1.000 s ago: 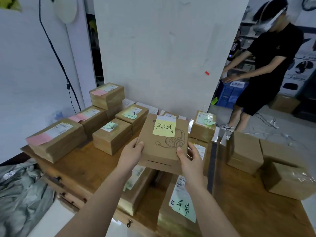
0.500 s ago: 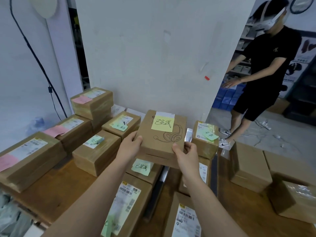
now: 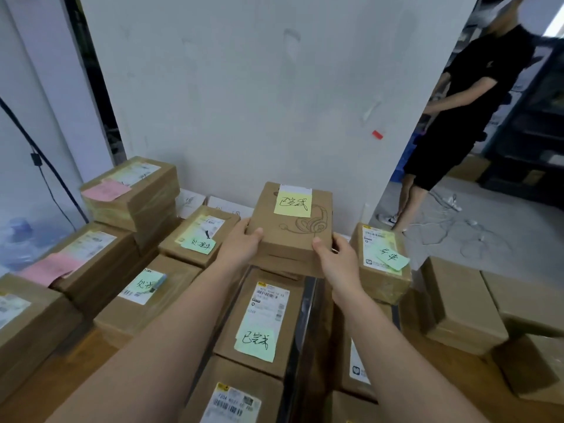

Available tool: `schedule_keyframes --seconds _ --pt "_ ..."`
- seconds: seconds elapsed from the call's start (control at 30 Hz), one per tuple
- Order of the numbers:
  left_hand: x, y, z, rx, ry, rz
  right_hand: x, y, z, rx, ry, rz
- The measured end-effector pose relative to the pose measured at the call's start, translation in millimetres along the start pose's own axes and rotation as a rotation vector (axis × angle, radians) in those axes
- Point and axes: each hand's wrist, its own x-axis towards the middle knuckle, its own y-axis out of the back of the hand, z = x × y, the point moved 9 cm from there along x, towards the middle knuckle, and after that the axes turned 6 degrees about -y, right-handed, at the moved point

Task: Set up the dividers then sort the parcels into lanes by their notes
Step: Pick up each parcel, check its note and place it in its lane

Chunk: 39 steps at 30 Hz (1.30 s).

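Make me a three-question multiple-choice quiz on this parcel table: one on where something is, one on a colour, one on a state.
1. Where is the parcel with the headset drawing?
A. at the far end of the middle lane
B. on the floor
C. on the pink-note stack

2. What colour is its sticky note?
A. pink
B. yellow
C. blue

3. How is that parcel held?
A. by the left hand only
B. by nobody
C. by both hands

Answers:
1 A, it sits beyond the green-note parcel, near the wall.
2 B, the note is pale yellow with black handwriting.
3 C, the left hand and right hand grip its near corners.
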Motion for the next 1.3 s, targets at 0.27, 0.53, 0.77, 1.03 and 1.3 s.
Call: schedule_keyframes --seconds 0.27,0.53,0.77,1.03,1.3 --pt "49 -12 -22 0.020 0.018 -0.061 36 -22 15 -0.031 -0.055 0.048" --pt "65 -24 -50 -0.009 0.034 -0.111 49 -32 44 -0.075 -0.115 0.075" --pt "67 -24 -54 0.082 0.017 -0.116 44 -36 43 -0.131 -0.083 0.100" --pt "57 -19 -29 0.385 -0.154 -0.089 24 -30 19 -0.382 0.094 0.106" --pt "22 -43 23 0.706 -0.427 -0.091 -7 6 -2 -0.671 0.264 0.136"
